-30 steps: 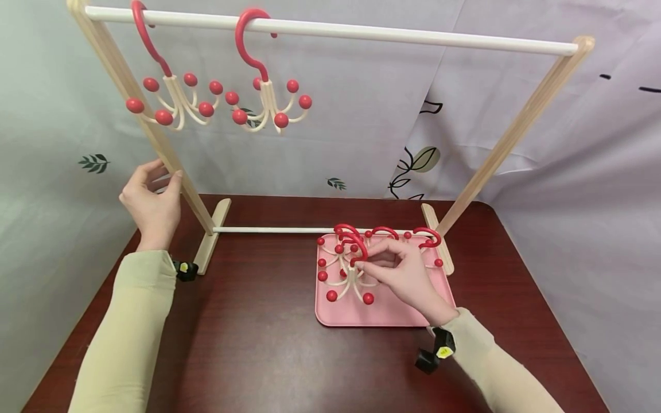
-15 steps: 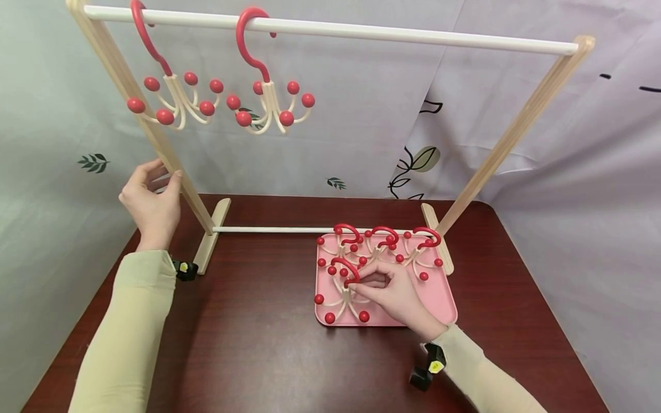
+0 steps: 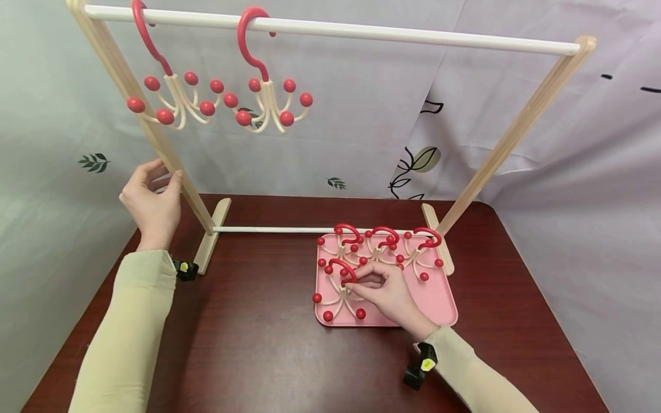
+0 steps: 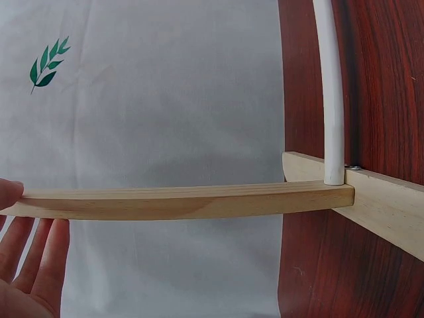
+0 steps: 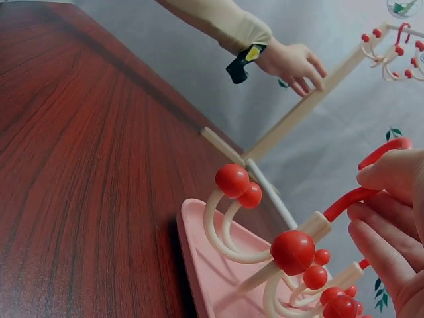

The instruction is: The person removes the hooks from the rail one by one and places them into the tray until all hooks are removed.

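Near the pink tray's (image 3: 439, 307) left edge — right hand (image 3: 389, 295) (pinching) holds hook (image 3: 342, 281).

The light here is bright and soft all over, and I can't tell where it comes from. Shadows are faint; my right hand (image 3: 389, 292) drops only a thin one on the pink tray (image 3: 439, 301). The dark red table (image 3: 258, 344) shines a little. From my head all looks sharp, though the white bar (image 3: 330, 30) bends slightly. Near my right wrist, my fingers (image 5: 391, 245) look blurry.
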{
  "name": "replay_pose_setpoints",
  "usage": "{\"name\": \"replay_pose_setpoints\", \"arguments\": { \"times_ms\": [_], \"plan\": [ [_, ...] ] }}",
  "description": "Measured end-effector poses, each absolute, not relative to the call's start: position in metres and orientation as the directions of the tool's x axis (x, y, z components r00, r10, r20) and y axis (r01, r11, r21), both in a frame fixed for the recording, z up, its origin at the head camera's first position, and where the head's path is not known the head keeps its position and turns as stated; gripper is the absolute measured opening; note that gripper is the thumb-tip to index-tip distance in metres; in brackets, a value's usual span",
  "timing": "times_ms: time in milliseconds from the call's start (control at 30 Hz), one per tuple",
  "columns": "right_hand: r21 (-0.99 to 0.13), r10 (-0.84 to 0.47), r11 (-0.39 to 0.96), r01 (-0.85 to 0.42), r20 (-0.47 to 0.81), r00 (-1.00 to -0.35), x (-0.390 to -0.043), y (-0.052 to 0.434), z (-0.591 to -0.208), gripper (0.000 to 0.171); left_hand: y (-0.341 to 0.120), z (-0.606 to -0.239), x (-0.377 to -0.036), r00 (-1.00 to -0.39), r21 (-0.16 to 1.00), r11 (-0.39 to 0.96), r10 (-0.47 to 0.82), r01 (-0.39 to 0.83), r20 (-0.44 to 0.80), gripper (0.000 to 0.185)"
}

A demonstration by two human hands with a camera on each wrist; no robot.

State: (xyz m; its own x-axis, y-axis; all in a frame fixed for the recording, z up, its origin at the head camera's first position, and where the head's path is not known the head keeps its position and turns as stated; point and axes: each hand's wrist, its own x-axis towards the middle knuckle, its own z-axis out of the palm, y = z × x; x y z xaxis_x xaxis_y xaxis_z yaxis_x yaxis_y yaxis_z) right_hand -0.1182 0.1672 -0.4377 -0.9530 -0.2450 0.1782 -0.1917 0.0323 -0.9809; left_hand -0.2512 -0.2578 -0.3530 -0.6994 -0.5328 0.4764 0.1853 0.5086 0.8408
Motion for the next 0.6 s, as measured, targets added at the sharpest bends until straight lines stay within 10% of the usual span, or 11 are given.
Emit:
{"name": "replay_pose_setpoints", "arguments": {
  "times_ms": [600],
  "plan": [
    [-0.984, -0.237, 0.005, -0.179, 0.173, -0.956, -0.1215, 0.1634, -0.4457, 0.023, -0.2587, -0.3541, -0.2522, -0.694, 0.835, 0.517, -0.532, 0.189, 0.486, 0.032]
  ]
}}
